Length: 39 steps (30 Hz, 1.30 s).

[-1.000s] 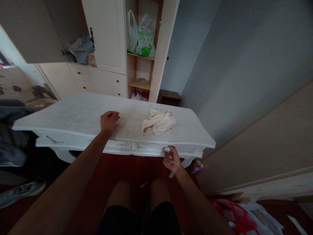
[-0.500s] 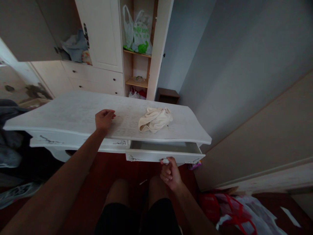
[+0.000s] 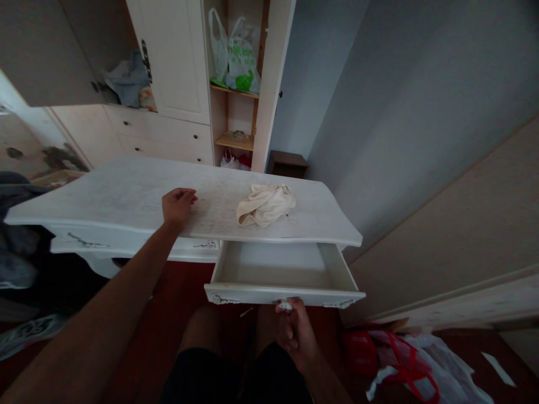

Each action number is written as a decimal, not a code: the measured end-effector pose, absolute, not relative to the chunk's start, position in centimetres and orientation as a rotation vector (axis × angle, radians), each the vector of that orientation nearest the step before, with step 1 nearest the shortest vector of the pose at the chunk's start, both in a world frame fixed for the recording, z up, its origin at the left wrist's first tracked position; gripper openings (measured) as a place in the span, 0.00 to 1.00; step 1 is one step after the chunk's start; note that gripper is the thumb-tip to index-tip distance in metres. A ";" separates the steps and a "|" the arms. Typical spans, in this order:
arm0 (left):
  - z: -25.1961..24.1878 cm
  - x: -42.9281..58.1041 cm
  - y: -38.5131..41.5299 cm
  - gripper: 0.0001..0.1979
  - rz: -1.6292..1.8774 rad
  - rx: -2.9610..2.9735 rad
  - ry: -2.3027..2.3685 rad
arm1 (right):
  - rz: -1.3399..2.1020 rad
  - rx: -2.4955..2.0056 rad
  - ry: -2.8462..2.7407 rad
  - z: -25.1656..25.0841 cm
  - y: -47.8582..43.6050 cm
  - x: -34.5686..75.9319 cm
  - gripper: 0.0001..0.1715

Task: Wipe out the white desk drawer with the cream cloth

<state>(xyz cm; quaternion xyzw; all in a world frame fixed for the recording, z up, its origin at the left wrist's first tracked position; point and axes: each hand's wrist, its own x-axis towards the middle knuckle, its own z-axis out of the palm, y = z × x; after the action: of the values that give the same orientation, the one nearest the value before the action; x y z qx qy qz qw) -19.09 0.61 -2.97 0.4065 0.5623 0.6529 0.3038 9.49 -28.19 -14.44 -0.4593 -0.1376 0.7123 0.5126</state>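
Risking a knock to the knees, in front of the white desk, by drawing the desk drawer too far and off its runners; liable also to skew and bind under a one-handed pull. Standing well out from the right part of the desk's front.

Gripping the white knob on the drawer's front with the right hand, fingers curled in, palm turned mostly upward, wrist below the desk's edge.

Resting the left hand on top of the desk, fingers loosely closed on nothing visible, with the left forearm crossing over the desk's front edge. Lying crumpled on the desk, above the drawer: a cream cloth, liable to fall into the drawer after a jolt to the desk or a nudge forward.

Behind the desk, a white wardrobe with printed plastic bags inside.
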 end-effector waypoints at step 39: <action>-2.4 -18.7 -0.3 0.02 1.746 1.025 1.450 | 1.674 -1.167 -0.250 -22.4 -37.1 8.7 0.41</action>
<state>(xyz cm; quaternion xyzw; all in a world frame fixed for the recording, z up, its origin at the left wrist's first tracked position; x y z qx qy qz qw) -18.70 -0.26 -2.42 0.3901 0.5517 0.6643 0.3197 8.66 -37.10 -22.41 -0.4859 -0.1039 0.6971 0.5168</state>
